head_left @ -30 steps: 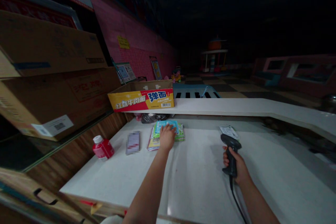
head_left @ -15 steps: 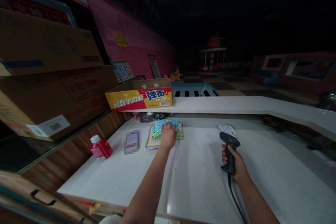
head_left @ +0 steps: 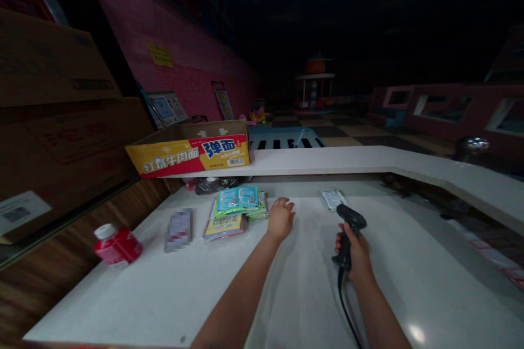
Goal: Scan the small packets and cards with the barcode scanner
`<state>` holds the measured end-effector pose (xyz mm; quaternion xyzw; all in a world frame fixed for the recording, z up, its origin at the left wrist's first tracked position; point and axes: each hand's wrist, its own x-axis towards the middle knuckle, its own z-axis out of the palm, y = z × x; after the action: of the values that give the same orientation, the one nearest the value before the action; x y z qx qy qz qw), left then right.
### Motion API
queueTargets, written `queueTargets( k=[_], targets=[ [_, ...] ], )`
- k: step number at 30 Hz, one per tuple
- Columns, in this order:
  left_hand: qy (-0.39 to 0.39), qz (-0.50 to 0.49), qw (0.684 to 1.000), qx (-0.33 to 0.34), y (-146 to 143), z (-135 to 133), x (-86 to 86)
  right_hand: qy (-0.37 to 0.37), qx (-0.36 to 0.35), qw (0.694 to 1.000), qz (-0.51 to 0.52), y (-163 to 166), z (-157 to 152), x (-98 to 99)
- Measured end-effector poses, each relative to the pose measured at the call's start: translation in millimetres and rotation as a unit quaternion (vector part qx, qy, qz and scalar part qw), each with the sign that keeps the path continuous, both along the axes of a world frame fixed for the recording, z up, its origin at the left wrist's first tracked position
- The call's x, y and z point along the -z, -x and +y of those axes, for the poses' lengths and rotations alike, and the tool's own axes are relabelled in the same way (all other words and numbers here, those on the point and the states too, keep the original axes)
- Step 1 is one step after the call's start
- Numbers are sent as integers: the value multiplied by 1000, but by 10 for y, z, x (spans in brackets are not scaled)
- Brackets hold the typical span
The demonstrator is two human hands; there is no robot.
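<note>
My right hand (head_left: 355, 251) is wrapped round the handle of a black barcode scanner (head_left: 347, 234), its cord running down toward me. Just beyond the scanner's head lies a small white packet (head_left: 333, 199) on the white counter (head_left: 164, 294). My left hand (head_left: 281, 219) is over the counter with fingers apart and nothing in them. To its left is a pile of flat packets, with a light-blue packet (head_left: 237, 200) on top, green ones under it and a yellow packet (head_left: 224, 226) at the bottom front.
A red bottle with a white cap (head_left: 118, 245) lies tilted at the left, beside a blurred flat item (head_left: 179, 229). An open noodle carton (head_left: 192, 154) sits on the raised ledge (head_left: 327, 161). Large cardboard boxes (head_left: 61, 131) are stacked at far left.
My left hand has come off the packet pile and moved right. The light-blue packet stays on the pile. My view has turned a little to the right; the scanner is still in my right hand.
</note>
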<state>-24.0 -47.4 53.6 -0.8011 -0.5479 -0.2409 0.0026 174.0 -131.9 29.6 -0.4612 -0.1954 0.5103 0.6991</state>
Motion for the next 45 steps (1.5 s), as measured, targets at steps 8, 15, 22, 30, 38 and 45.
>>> queueTargets(
  k=[8, 15, 22, 30, 38, 45],
  targets=[
    [108, -94, 989, 39, -912, 357, 238, 11, 103, 995, 8, -111, 15, -76],
    [188, -105, 967, -138, -1523, 689, 180, 35, 138, 989, 37, -163, 34, -94],
    [243, -131, 938, -207, -1606, 863, 167, 49, 135, 988, 59, -168, 60, -83],
    [258, -363, 884, -143, -965, 754, 421, 43, 119, 991, 54, -136, 66, -64],
    [103, -464, 879, -33, -85, 129, 624, 11, -7, 1000, -3, 23, 9, -64],
    [109, -538, 835, -25, -49, 104, 631, 10, -107, 989, -100, 131, -147, -226]
  ],
)
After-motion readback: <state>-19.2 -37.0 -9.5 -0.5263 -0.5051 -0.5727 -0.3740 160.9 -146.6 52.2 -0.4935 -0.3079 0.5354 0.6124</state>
